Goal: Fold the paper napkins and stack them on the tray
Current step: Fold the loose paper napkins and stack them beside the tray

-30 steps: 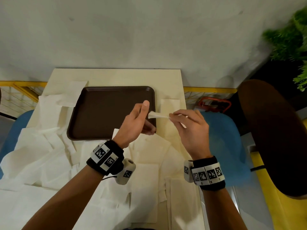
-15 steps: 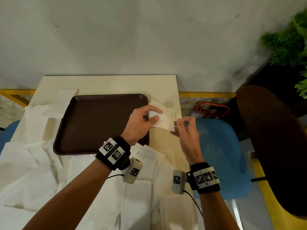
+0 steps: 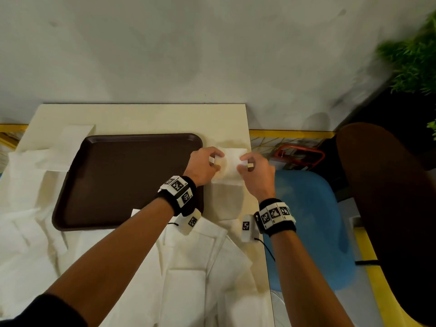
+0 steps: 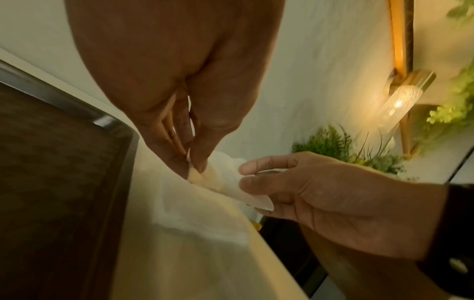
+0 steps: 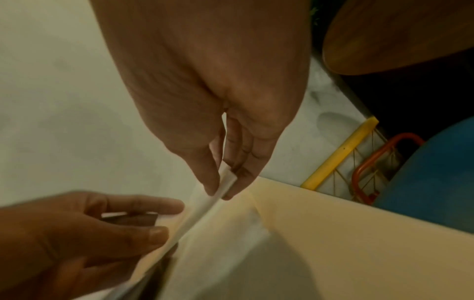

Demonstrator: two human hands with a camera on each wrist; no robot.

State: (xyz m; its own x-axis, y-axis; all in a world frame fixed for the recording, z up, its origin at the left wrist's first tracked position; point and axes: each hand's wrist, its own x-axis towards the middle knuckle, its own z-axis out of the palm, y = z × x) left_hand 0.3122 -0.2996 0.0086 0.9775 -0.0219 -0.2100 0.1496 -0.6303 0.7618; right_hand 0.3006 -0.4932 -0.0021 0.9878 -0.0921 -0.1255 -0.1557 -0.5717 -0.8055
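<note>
Both hands pinch one white paper napkin (image 3: 232, 159) over the cream tabletop (image 3: 141, 119), just right of the dark brown plastic tray (image 3: 132, 180). The left hand (image 3: 203, 165) holds its left edge in a narrow thumb-and-finger grip, the right hand (image 3: 256, 172) its right edge, which looks folded over, though blur hides the crease.

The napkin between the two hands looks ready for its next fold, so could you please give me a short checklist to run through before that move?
1. Left hand pinches one side of the napkin: ok.
2. Right hand pinches the opposite side: ok.
3. Napkin is over the bare table, right of the tray: ok.
4. Edges lined up for a neat fold: cannot tell, the hands cover them.
5. Tray has free room for the first folded napkin: ok, though one loose napkin corner overlaps its near rim.
6. Loose napkins lie clear of the fold spot: ok.
</note>
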